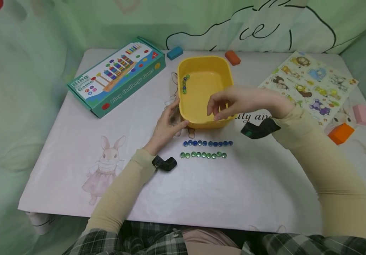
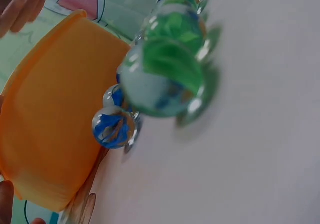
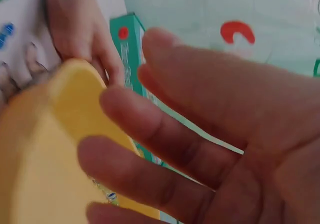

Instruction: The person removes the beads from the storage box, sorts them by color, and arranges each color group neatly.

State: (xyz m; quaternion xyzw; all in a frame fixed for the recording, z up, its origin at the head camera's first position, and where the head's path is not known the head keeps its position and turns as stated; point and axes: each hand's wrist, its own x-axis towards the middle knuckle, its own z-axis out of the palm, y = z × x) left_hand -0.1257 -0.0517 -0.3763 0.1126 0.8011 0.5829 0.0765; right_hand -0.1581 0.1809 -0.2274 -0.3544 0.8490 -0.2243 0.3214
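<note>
The yellow tub (image 1: 206, 88) stands on the desk (image 1: 202, 191) just behind its centre, nearer the far edge than the near one. It is a shallow, rounded-corner plastic container, open at the top.

**Hands**
- The left hand (image 1: 167, 129) rests against the tub's near-left corner, fingers fairly straight along the outer wall and the thumb at the near wall. It steadies the tub and does not wrap it.
- The right hand (image 1: 234, 102) hovers over the tub's near-right rim. In the right wrist view its fingers (image 3: 165, 134) are extended and relaxed, holding nothing visible.

**Contents and adjacent items**
- A short line of glass marbles (image 1: 184, 84), blue and green, lies inside the tub against its left wall.
- A row of blue marbles (image 1: 207, 143) lies on the desk just in front of the tub; a row of green marbles (image 1: 203, 154) lies parallel, closer to the near edge.

**Handling, as judged**
- The tub is probably light and stiff, with smooth walls that may slide on the desk surface. Hold it by the rim or brace a corner.
- The marbles are hard, smooth and round. They are likely to roll at a touch and slip from a loose grasp; pinch one between thumb and fingertip.

**Other items**
- A game box (image 1: 117, 76) lies toward the far-left corner.
- An animal puzzle board (image 1: 310, 85) lies toward the far-right corner.
</note>
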